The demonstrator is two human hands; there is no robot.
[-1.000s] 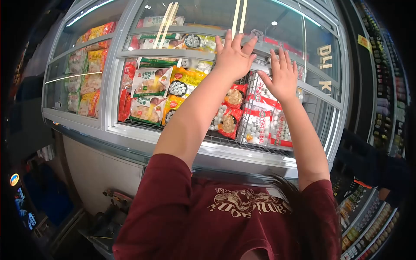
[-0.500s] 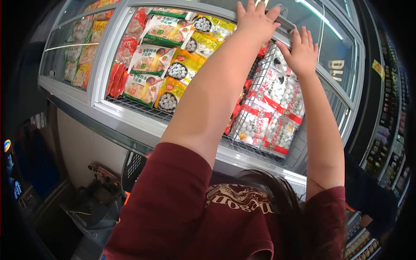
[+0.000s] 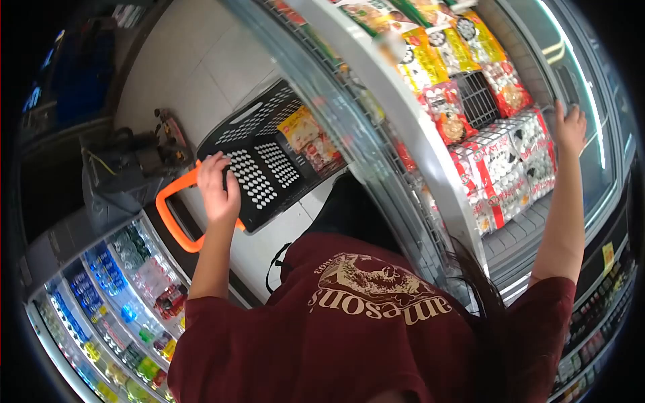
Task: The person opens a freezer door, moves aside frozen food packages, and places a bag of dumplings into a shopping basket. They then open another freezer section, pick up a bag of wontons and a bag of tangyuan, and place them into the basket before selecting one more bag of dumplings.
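Note:
My left hand [image 3: 218, 189] reaches down and closes on the near rim of a black shopping basket [image 3: 269, 168], right where its orange handle [image 3: 171, 221] joins. Packets of frozen food [image 3: 306, 131] lie in the basket. My right hand [image 3: 570, 124] is stretched out with fingers apart, pressed flat on the sliding glass lid [image 3: 591, 80] of the chest freezer [image 3: 376, 87]. Under that arm lie red-and-white bags of frozen dumplings [image 3: 500, 174].
Yellow and red frozen packs [image 3: 437, 60] fill the freezer's wire bins. A grey bag [image 3: 121, 181] sits on the floor beside the basket. A drinks cooler with bottles [image 3: 114, 289] runs along the lower left, and shelves of goods [image 3: 591, 322] stand at the lower right.
My left hand left the freezer lid and dropped to the basket on the floor. My head turned down and sideways. My right hand stays on the lid.

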